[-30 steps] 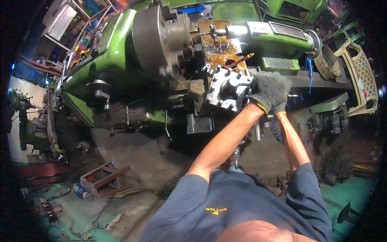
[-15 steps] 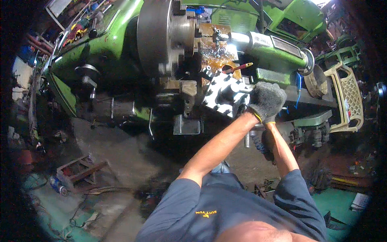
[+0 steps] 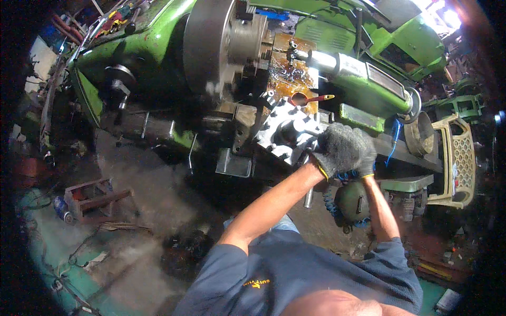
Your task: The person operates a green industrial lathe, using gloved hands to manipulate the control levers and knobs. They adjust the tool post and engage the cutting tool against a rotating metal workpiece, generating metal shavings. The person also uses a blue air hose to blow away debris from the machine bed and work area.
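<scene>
Both my hands wear dark grey knit gloves and are together at the right side of a shiny metal tool post [image 3: 270, 136] on a green lathe. My left hand [image 3: 337, 146] is closed, its fingers curled away from view. My right hand [image 3: 367, 158] is partly behind it, pressed close, with its fingers hidden. Whatever the two hands grip is covered by the gloves. Just behind the tool post lies a red-handled tool [image 3: 319, 98] with its end at a small round brown cup [image 3: 299, 98].
The large lathe chuck [image 3: 205, 47] is at the left, its outline smooth. The green tailstock [image 3: 382, 87] with a handwheel stands right. A ring-shaped metal piece [image 3: 420, 134] and a beige plastic chair [image 3: 464, 158] are farther right. A wooden frame [image 3: 100, 200] lies on the floor, lower left.
The whole view has tilted and shifted. My hands stay beside the tool post, with the right wrist now showing farther to the right of the left one.
</scene>
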`<move>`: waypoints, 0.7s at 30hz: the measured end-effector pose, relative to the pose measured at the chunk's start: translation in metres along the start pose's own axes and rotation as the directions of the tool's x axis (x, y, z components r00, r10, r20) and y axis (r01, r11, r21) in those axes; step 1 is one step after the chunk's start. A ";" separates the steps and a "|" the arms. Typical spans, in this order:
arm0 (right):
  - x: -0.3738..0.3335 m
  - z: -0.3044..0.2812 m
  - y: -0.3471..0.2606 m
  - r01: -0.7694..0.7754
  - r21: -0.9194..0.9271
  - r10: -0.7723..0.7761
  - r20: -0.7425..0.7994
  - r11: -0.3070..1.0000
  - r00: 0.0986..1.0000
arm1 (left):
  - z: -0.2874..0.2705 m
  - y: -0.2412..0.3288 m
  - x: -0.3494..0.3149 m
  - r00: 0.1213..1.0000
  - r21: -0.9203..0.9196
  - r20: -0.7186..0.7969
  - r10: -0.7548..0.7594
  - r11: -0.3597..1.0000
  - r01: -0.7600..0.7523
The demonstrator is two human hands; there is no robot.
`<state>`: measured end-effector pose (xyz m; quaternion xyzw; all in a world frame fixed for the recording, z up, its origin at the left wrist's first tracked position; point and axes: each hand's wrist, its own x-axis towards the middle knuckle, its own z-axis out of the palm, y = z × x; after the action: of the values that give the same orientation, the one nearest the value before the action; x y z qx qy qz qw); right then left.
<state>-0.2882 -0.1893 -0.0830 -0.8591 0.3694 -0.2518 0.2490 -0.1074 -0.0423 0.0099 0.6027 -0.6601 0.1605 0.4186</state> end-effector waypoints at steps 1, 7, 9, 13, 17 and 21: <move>0.014 -0.013 0.011 -0.004 0.003 0.004 -0.049 1.000 0.999 | 0.002 -0.001 0.000 1.000 0.017 0.020 -0.003 1.000 0.003; 0.131 -0.131 0.105 -0.078 -0.267 -0.055 -0.456 0.961 0.888 | -0.001 0.006 -0.001 0.998 -0.054 -0.023 -0.066 0.996 0.064; 0.166 -0.172 0.151 -0.207 -0.420 -0.073 -0.560 0.883 0.825 | 0.000 0.009 0.001 0.998 -0.030 0.000 -0.063 0.998 0.063; 0.224 -0.199 0.196 -0.369 -0.622 -0.108 -0.593 0.691 0.798 | -0.015 0.010 0.008 0.995 0.055 0.057 -0.079 0.996 0.076; 0.260 -0.193 0.223 -0.483 -0.353 0.223 -0.573 0.801 0.789 | -0.011 0.009 0.007 0.996 0.089 0.063 -0.056 0.995 0.050; 0.261 -0.205 0.242 -0.602 -0.377 0.377 -0.520 0.704 0.766 | -0.010 0.009 0.006 0.991 0.152 0.089 -0.099 0.985 0.085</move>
<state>-0.3811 -0.5833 -0.0135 -0.6879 0.6861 -0.2361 -0.0179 -0.1122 -0.0375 0.0230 0.6690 -0.6373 0.1600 0.3474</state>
